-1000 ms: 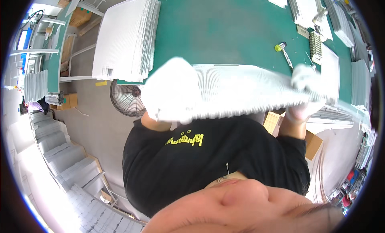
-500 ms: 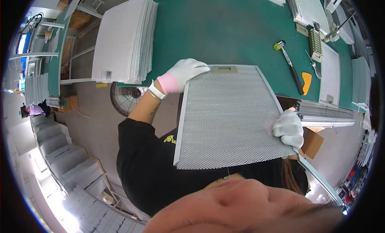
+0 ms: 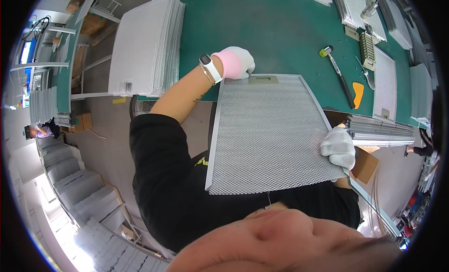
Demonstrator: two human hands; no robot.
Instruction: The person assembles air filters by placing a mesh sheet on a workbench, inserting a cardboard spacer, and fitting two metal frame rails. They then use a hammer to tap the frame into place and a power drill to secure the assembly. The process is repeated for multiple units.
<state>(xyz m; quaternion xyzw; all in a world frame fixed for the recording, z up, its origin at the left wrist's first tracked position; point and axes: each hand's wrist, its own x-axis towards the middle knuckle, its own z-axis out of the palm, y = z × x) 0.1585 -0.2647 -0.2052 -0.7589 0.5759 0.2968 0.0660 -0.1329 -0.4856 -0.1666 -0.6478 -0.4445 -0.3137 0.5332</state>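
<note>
A silver metal mesh panel (image 3: 269, 131) with a thin metal frame and a small recessed plate (image 3: 263, 79) on its far edge lies in front of me. It extends from the green table toward my body. My left hand (image 3: 243, 63), in a white glove with a pink cuff, is closed at the far left corner of the panel; its fingertips are hidden. At the right side, my white-gloved right hand (image 3: 337, 148) is closed round the panel's edge. Below that hand, a metal strip (image 3: 374, 210) sticks out past the mesh toward the lower right.
Stacked mesh panels (image 3: 145, 45) stand at the table's left. To the right lie a mallet (image 3: 340, 75), an orange scraper (image 3: 358, 94), a metal-bladed tool (image 3: 368, 79) and another panel (image 3: 385, 85). Metal strips (image 3: 381, 130) are bundled beside a cardboard box (image 3: 365, 164).
My left hand has moved slightly right along the far edge and turned, its fingers going from stretched out to curled. The right hand has barely moved. The panel has shifted slightly.
</note>
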